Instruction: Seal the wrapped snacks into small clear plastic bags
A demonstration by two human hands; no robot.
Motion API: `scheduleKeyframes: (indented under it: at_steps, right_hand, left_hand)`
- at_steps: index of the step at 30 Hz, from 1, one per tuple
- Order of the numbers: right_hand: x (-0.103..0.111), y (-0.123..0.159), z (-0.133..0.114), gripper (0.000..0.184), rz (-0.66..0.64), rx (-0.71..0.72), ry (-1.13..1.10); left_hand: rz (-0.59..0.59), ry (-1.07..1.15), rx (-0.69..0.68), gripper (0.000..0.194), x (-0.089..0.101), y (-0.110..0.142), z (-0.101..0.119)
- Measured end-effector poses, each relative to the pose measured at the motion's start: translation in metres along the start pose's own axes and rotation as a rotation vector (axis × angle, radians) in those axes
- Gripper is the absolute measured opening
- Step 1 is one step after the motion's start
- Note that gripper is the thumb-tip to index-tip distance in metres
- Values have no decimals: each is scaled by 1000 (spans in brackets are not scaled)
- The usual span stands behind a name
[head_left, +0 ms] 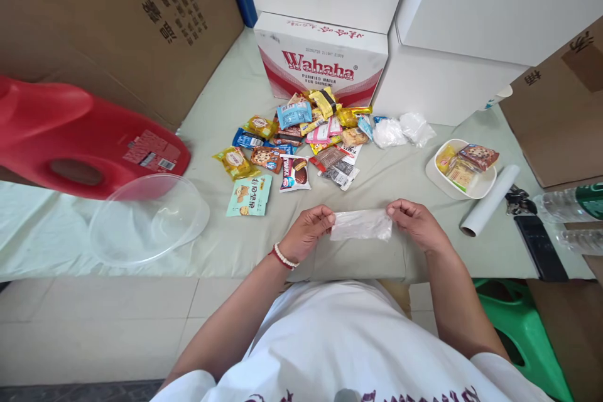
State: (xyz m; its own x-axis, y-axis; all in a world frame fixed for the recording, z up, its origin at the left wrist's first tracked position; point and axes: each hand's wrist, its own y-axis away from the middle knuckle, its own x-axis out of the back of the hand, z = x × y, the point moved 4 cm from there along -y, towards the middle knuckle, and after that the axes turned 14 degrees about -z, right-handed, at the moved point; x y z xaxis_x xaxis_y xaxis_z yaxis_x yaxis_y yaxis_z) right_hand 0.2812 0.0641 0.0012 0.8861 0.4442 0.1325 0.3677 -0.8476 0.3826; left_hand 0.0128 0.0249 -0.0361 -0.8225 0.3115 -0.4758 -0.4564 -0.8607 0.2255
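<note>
A clear plastic wrap piece (361,225), thin and rectangular, is stretched flat between my two hands near the table's front edge. My left hand (311,230) pinches its left end between thumb and fingers. At the opposite end, the upper right corner is pinched by my right hand (417,221). Just beyond lies a pile of wrapped snacks, including a round-pie packet (295,173), a mint-green packet (249,195) and a blue packet (294,115). Crumpled clear plastic (390,132) rests at the pile's right side. A white bowl (431,177) on the right holds several packaged snacks.
A Wahaha carton (325,63) stands behind the pile. To the left are a red jug (94,138) and a clear plastic bowl (149,220). A white roll (490,201), keys (520,201), a black phone (541,248) and plastic bottles (560,206) lie right. A green stool (532,333) stands below.
</note>
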Motion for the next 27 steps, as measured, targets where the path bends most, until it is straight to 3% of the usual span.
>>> scheduleKeyframes:
  at_steps: [2,4,9,14,18,22,27]
  right_hand:
    - [-4,1,-11,33,186,139,208]
    - [-20,1,-24,27,204,275,327]
    - [-78,-12,-37,19,-202,424,308]
    - [-81,-19,-27,18,-171,383,202]
    - [-71,-19,-15,25,-53,235,-119]
    - [-70,-22,-7,34,153,68,-458]
    - [-70,-29,-4,30,320,48,-589]
  left_hand:
    - [7,-85,-25,43,-2,-1,-1]
    - [2,-142,-36,40,-6,-2,-2]
    - [7,-124,-58,38,-10,-4,-3]
    - [34,-57,-84,43,-1,-3,-2]
    - [8,-131,-108,37,0,-2,-2]
    - [-60,-368,-171,53,-20,-2,-2]
    - [50,-802,-234,56,-48,1,-9]
